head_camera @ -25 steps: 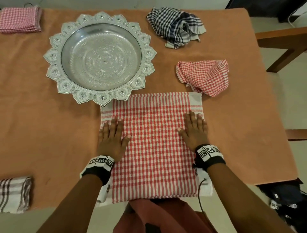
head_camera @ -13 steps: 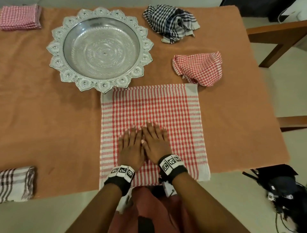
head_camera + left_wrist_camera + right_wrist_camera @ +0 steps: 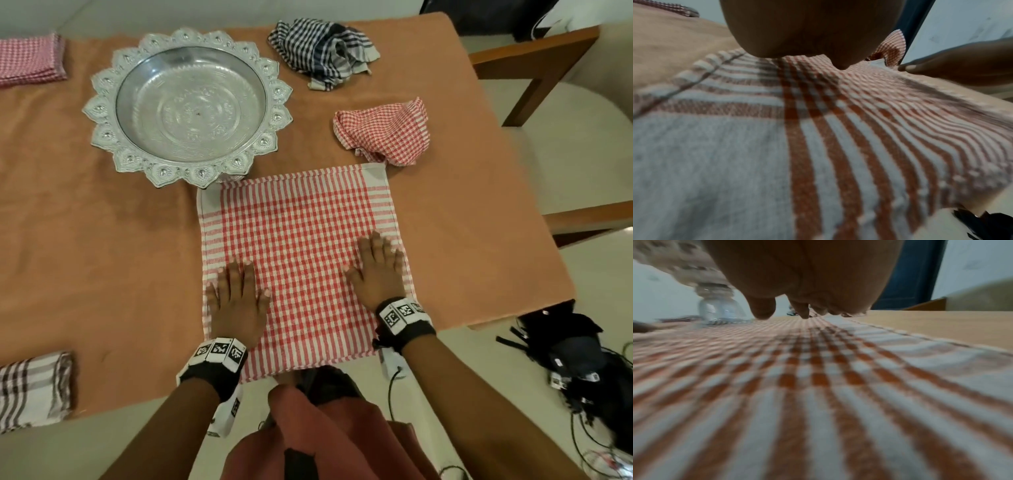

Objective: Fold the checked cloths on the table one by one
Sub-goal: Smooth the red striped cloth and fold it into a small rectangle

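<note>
Both hands, left (image 3: 236, 305) and right (image 3: 378, 270), press flat with fingers straight on one spread red checked cloth (image 3: 301, 246) at the bench's (image 3: 102, 240) near edge; two crumpled cloths (image 3: 383, 132) lie beyond.

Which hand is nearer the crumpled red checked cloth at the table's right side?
Right. The right hand lies flat on the spread cloth just below the crumpled red checked cloth; the left hand rests near the opposite edge, farther away.
</note>
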`<action>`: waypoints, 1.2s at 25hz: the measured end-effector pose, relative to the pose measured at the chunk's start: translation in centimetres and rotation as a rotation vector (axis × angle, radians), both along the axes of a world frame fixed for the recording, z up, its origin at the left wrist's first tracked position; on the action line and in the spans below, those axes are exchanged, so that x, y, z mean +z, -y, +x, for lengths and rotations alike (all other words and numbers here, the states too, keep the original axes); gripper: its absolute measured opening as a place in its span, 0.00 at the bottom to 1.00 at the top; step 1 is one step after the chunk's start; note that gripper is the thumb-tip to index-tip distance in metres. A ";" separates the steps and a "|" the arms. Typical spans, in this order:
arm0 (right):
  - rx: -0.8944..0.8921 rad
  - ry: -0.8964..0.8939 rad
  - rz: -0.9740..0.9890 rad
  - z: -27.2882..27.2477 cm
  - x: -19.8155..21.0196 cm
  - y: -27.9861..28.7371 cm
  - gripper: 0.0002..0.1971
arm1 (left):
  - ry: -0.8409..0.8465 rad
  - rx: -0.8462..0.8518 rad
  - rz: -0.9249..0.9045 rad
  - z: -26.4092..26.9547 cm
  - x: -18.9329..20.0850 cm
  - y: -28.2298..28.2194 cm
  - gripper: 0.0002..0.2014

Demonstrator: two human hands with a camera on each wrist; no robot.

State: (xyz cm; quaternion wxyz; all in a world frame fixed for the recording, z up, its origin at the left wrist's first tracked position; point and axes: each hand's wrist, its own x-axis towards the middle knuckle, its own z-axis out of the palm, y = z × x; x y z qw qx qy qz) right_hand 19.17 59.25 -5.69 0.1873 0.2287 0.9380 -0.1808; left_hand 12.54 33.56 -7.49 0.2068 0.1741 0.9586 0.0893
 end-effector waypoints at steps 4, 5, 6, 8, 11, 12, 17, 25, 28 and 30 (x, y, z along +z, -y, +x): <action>0.232 -0.182 -0.127 0.9 1.5 9.2 0.36 | -0.114 -0.107 0.073 4.3 0.8 0.2 0.34; 0.294 -0.186 -0.161 1.1 1.4 11.5 0.36 | -0.120 -0.149 0.050 5.3 0.6 0.6 0.35; 0.348 -0.177 -0.172 1.4 0.9 13.2 0.36 | -0.116 -0.192 0.009 6.0 0.1 1.1 0.37; 0.436 -0.158 -0.109 2.4 -0.7 14.6 0.36 | -0.114 -0.262 -0.067 6.5 -1.1 2.3 0.38; 0.501 -0.143 -0.006 3.8 -2.2 12.9 0.35 | -0.129 -0.272 -0.065 6.1 -1.6 3.8 0.33; 0.499 -0.139 0.019 4.3 -2.4 12.0 0.36 | -0.125 -0.246 -0.061 5.9 -1.6 4.3 0.33; 0.252 -0.094 0.168 8.5 -3.3 3.2 0.39 | -0.083 -0.232 -0.059 5.4 -1.4 6.8 0.34; 0.011 -0.039 0.237 10.8 -3.0 -1.8 0.40 | -0.069 -0.238 -0.034 5.1 -1.1 6.6 0.34; -0.132 -0.113 0.202 10.6 -1.9 -1.8 0.36 | -0.133 -0.267 0.015 5.4 -0.5 7.3 0.31; -0.342 -0.215 0.180 10.8 -0.8 -1.7 0.27 | -0.170 -0.160 0.050 5.8 0.3 8.5 0.27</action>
